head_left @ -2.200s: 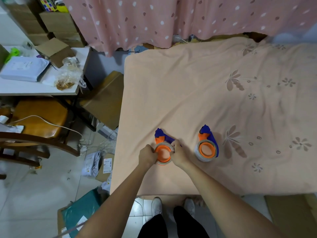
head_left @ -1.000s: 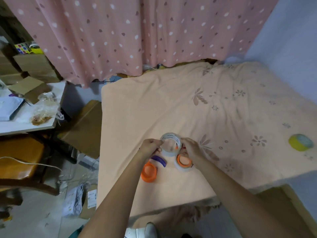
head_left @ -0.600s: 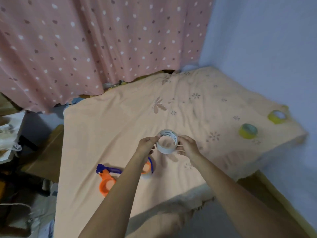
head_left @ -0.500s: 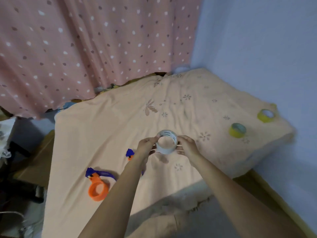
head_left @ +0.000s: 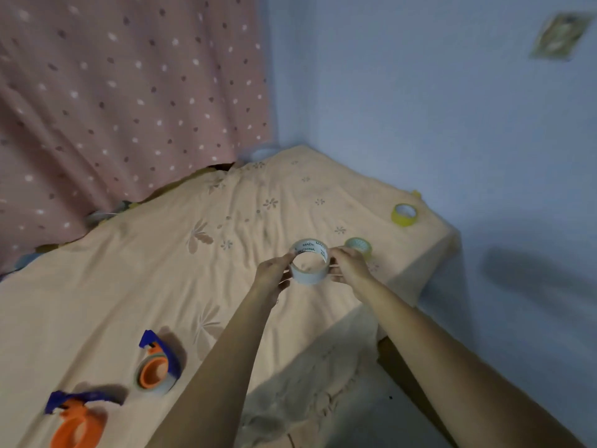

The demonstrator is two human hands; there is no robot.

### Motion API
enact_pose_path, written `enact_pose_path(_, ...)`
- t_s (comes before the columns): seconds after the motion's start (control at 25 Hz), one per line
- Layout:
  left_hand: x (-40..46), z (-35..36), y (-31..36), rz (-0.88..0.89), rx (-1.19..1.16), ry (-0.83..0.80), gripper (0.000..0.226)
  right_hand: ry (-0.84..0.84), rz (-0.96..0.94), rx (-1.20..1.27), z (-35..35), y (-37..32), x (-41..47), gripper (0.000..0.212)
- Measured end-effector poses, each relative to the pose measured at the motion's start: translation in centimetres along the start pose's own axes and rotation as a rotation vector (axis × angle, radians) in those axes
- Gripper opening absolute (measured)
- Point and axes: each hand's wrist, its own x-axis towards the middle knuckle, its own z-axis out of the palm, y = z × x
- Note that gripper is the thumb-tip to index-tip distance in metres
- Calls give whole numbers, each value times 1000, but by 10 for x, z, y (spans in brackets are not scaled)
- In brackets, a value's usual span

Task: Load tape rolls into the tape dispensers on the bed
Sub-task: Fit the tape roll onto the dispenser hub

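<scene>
Left hand (head_left: pixel 271 274) and right hand (head_left: pixel 350 266): pinching clear tape roll (head_left: pixel 309 262) between them, aloft over bed (head_left: pixel 161 270). Empty dispenser (head_left: pixel 76 421) and loaded dispenser (head_left: pixel 156 367): well below-left. Step: roll in transit. Next, likely: seat another roll on empty hub.

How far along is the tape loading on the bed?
Partly done, it seems. The nearer-middle dispenser already carries a pale roll around its orange hub. In hand: the left hand and right hand hold a clear tape roll above the bed. Left: the empty orange dispenser at the lower left; two yellowish rolls lie unused near the far corner.
</scene>
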Motion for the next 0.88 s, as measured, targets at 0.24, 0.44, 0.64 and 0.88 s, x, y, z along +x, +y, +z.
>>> enact_pose_path(0.24, 58, 65, 17, -8, -28, -10, 31, 31, 5, -22, -48, -24, 64, 10)
enact_pose_path(0.44, 128, 103, 21, -9, -92, 3, 35, 23, 34, -45, -77, -51, 136, 9)
enact_pose_path(0.64, 191, 147, 28, -45, -150, 15, 30, -1, 67, -115, -101, -68, 207, 10)
enact_pose_path(0.88, 237, 160, 38, -63, -213, 160, 30, -106, 88, -201, -100, -83, 274, 11)
